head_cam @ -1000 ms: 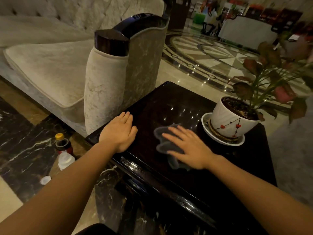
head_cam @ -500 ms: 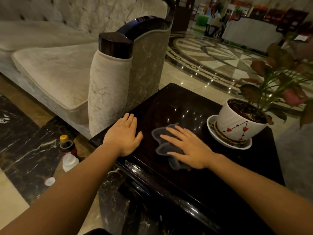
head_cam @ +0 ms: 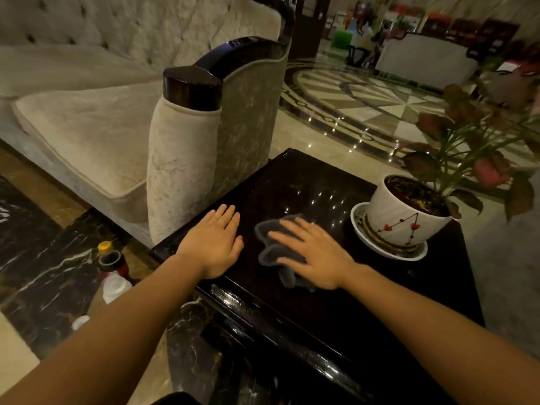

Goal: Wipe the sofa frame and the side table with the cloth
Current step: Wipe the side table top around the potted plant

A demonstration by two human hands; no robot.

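Observation:
A glossy dark side table [head_cam: 295, 182] stands beside a pale upholstered sofa with a dark wooden frame [head_cam: 191, 89] capping its armrest. A crumpled grey cloth [head_cam: 267, 244] lies on the tabletop near the front edge. My right hand [head_cam: 314, 254] presses flat on the cloth, fingers spread and pointing left. My left hand [head_cam: 214, 244] rests flat on the bare tabletop just left of the cloth, near the table's corner by the sofa arm, holding nothing.
A white pot with a red-leaved plant [head_cam: 406, 217] sits on a saucer at the table's right side. Bottles [head_cam: 112, 264] stand on the marble floor left of the table. An open patterned lobby floor lies beyond.
My right hand has shifted the cloth slightly across the tabletop; the view has moved a little. My left hand stays flat in about the same spot.

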